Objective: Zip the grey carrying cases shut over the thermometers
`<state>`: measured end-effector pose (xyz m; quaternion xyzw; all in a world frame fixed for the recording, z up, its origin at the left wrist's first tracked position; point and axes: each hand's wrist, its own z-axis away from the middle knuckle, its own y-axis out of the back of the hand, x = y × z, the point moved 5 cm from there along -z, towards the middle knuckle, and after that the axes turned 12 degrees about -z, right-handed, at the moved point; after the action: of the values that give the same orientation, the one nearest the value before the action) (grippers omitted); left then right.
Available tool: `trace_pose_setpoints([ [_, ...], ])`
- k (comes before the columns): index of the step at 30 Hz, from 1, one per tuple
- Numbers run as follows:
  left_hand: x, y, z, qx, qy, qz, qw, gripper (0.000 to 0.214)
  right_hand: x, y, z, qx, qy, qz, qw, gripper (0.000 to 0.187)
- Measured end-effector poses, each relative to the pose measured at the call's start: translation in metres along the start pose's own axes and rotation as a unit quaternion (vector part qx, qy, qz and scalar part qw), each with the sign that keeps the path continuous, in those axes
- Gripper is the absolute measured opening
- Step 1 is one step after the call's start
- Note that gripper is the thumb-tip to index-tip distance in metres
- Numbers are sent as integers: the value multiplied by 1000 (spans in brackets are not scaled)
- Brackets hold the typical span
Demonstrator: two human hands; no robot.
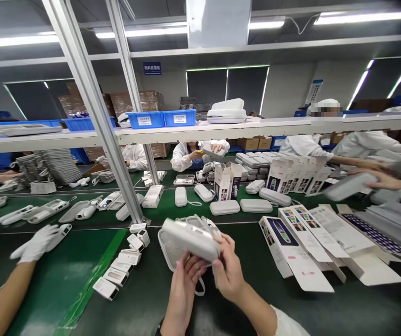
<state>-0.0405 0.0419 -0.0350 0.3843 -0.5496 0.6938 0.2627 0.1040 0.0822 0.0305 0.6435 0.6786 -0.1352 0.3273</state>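
Observation:
A light-grey hard carrying case is tilted up between my two hands above the dark green bench. My left hand supports it from below, its fingers curled against the underside. At the right end of that case my right hand grips it with thumb and fingers. Directly behind lies an open case with a mesh lining; the held case covers much of it. A pale wrist strap hangs or lies beside my left hand, and I cannot tell which case it belongs to.
Small white boxes trail along the bench on the left. Unfolded printed cartons lie on the right. Closed cases line the far side. A co-worker's gloved hand is at left, another person's hand at right. A metal post stands ahead.

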Motion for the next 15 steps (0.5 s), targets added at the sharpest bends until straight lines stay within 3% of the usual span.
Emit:
trace_pose_setpoints([
  [3,8,-3,0,-13,24,98,995,56,-31,-5,18,-84,18,1,996,34],
  [7,13,5,11,39,36,135,989,47,-36,4,42,-13,-21,-42,999,59],
  [9,13,7,20,9,73,110,991,46,-24,11,49,26,-88,-126,988,51],
  [11,8,9,33,-50,123,55,990,50,-11,17,49,33,-175,-235,956,45],
  [13,2,17,47,-108,153,-18,982,61,-7,18,44,-22,-253,-320,913,44],
  [15,-5,27,60,-168,181,-100,964,75,-13,17,38,-140,-296,-335,884,43],
])
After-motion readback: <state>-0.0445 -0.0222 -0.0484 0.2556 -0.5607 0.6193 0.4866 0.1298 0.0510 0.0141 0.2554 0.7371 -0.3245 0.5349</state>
